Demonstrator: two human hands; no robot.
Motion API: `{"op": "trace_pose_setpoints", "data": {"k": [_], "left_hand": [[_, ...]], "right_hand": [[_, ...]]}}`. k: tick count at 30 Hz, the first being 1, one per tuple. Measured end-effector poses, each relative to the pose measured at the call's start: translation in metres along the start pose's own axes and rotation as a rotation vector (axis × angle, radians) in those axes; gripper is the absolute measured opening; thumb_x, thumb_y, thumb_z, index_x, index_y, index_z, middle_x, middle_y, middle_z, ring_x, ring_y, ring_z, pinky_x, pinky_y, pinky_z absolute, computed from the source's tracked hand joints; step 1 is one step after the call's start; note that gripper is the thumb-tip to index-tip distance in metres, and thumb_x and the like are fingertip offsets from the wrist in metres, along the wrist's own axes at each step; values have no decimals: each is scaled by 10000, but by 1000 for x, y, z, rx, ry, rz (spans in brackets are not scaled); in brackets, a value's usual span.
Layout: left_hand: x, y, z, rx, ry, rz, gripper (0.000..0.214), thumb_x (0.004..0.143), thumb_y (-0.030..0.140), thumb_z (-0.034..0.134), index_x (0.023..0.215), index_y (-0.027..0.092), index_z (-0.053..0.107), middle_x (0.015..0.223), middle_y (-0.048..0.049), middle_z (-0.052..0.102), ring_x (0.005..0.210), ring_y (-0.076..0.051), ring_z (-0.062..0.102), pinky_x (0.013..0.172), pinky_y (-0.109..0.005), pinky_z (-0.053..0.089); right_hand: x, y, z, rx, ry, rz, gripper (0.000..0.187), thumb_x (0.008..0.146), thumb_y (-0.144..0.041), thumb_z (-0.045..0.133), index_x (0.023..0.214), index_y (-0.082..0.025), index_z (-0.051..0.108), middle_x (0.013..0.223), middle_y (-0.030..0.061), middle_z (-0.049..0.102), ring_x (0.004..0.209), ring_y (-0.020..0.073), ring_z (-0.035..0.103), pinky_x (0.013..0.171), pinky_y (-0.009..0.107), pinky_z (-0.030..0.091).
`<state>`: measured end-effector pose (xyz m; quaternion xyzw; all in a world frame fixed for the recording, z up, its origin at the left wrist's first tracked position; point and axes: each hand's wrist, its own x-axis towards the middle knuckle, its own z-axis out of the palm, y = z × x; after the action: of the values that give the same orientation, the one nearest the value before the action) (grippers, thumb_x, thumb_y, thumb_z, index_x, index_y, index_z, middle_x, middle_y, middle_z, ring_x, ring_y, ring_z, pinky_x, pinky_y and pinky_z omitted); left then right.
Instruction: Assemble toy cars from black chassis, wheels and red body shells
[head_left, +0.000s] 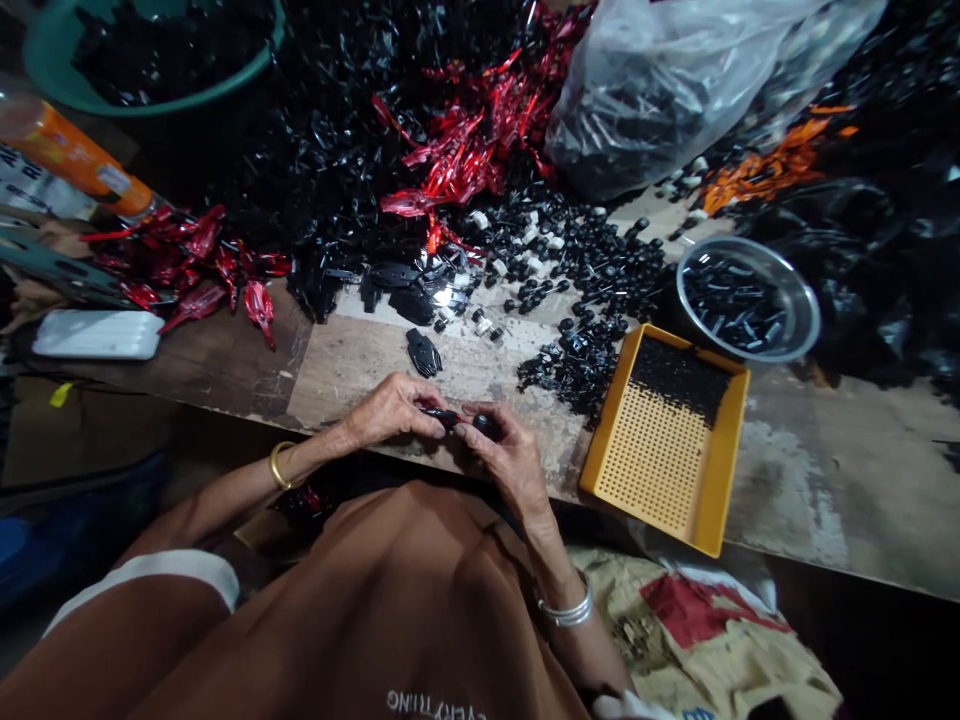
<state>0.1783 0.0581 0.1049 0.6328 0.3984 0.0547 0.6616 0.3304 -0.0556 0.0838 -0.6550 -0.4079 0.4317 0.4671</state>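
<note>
At the table's front edge, my left hand and my right hand are both closed on a small black-and-red plastic piece, which spans the gap between them. A dark rounded part shows by my right fingers; it looks like a wheel. Fingers cover much of the piece. Just beyond my left hand lies a flat black plastic plate. Farther off are more black plates. Small black wheels on axles are heaped past my right hand, with little white blocks among them.
To the right stands a yellow perforated tray holding tiny black parts, beside a clear bowl of black pieces. Red shells, orange pieces and a plastic bag lie behind. A green basin is far left.
</note>
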Motion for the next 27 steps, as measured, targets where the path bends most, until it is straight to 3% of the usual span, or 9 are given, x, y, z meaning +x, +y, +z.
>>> {"op": "trace_pose_setpoints", "data": {"k": [6, 9, 12, 15, 17, 22, 27], "left_hand": [[-6, 5, -10, 268, 11, 364, 152, 669, 243, 713, 792, 154, 727, 716, -22, 647, 700, -155, 592, 661, -248, 454], [-13, 6, -9, 256, 233, 490, 373, 672, 312, 758, 1016, 178, 701, 1010, -88, 659, 939, -212, 605, 848, -312, 466], [-17, -4, 2, -66, 430, 401, 639, 615, 333, 814, 1202, 191, 605, 1216, -124, 611, 1023, -233, 605, 929, -351, 453], [-16, -20, 14, -559, 369, 234, 613, 639, 390, 796, 1177, 158, 613, 1089, -132, 691, 871, -230, 665, 806, -350, 512], [-17, -28, 17, -764, 325, 206, 533, 628, 406, 804, 1063, 132, 668, 972, -131, 727, 841, -246, 680, 787, -357, 521], [-22, -34, 3, -859, 309, 272, 466, 573, 342, 849, 970, 140, 711, 927, -119, 743, 934, -287, 679, 886, -417, 503], [-26, -41, -9, -877, 439, 265, 457, 556, 352, 852, 934, 138, 709, 903, -113, 741, 974, -300, 667, 904, -427, 505]], "right_hand": [[-7, -8, -1, -161, 54, -153, 181, 813, -380, 629, 789, -205, 670, 762, 22, 678, 701, 160, 612, 687, 274, 466], [-7, -13, 4, -67, 139, -107, 189, 795, -391, 644, 788, -204, 669, 735, 13, 664, 671, 148, 582, 644, 258, 453], [-2, -14, 15, 190, 137, 79, 238, 750, -424, 679, 739, -187, 663, 655, -5, 633, 588, 122, 534, 557, 236, 424], [5, -15, 31, 502, 56, 284, 287, 664, -441, 743, 641, -177, 630, 577, -21, 606, 485, 95, 475, 469, 225, 392], [10, -17, 41, 658, -14, 388, 303, 612, -432, 777, 610, -175, 617, 551, -24, 602, 434, 86, 449, 417, 224, 381], [23, -24, 53, 773, -187, 492, 306, 569, -402, 811, 631, -164, 629, 504, -28, 593, 389, 80, 440, 373, 216, 394], [30, -27, 68, 720, -214, 483, 328, 562, -424, 816, 657, -171, 629, 516, -39, 591, 408, 83, 444, 379, 212, 403]]}}
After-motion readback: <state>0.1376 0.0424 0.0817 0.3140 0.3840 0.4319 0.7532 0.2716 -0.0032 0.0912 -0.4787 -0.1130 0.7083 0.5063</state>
